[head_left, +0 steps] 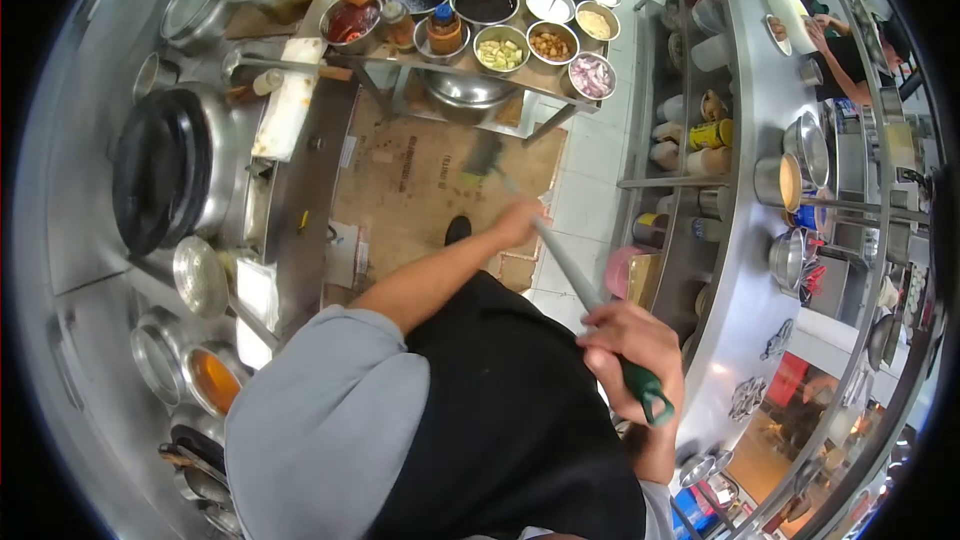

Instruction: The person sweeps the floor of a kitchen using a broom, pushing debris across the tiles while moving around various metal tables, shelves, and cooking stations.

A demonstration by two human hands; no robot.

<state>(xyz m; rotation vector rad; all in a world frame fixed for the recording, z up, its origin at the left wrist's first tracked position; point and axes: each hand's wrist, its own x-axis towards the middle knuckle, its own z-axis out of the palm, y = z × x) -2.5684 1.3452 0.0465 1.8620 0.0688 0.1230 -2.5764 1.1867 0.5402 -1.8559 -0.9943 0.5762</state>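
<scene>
A long-handled broom (pixel 567 265) runs slantwise in front of me, with a pale grey shaft and a green grip that ends in a hanging loop. My right hand (pixel 632 345) is closed round the shaft just above that grip. Further down, my left hand (pixel 517 223) is wrapped round the same shaft. The dark broom head (pixel 483 153), smeared by motion, is over the brown cardboard (pixel 400 175) that covers the floor. Beyond the head stands a low table (pixel 462 62) with many metal bowls on top.
To the left is a steel cooking counter with a large black wok (pixel 155 175), a perforated ladle (pixel 200 277) and a pot of orange liquid (pixel 214 380). Shelving (pixel 680 180) and a long steel counter (pixel 745 240) line the right. Another person's arm (pixel 835 70) shows at upper right.
</scene>
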